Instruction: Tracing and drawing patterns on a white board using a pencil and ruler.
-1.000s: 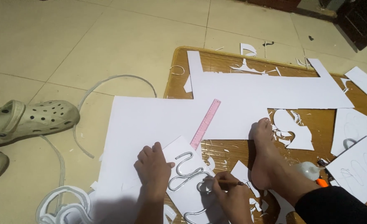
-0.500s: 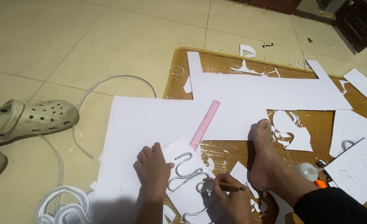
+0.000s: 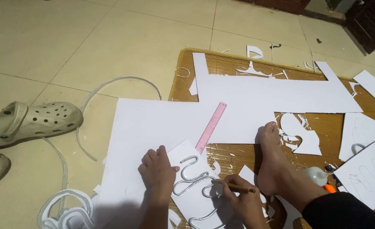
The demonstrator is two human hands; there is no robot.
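My left hand [image 3: 157, 174] lies flat on a small white sheet [image 3: 196, 191], pinning it and touching a bent grey wavy strip [image 3: 193, 178] that rests on the sheet. My right hand [image 3: 242, 202] grips a brown pencil [image 3: 236, 186], whose tip sits against the strip's right side. A pink ruler [image 3: 211, 127] lies just above the sheet, slanting up to the right. My bare foot [image 3: 273, 159] rests on the wooden board to the right of the hands.
Large white sheets [image 3: 272, 95] cover a wooden board [image 3: 183, 80] on the tiled floor. Cut paper scraps [image 3: 299, 135] lie right of the foot. Beige clogs [image 3: 30, 123] and curved grey strips [image 3: 66, 212] lie at the left.
The hands have hardly moved; the pencil has shifted slightly along the strip's edge.
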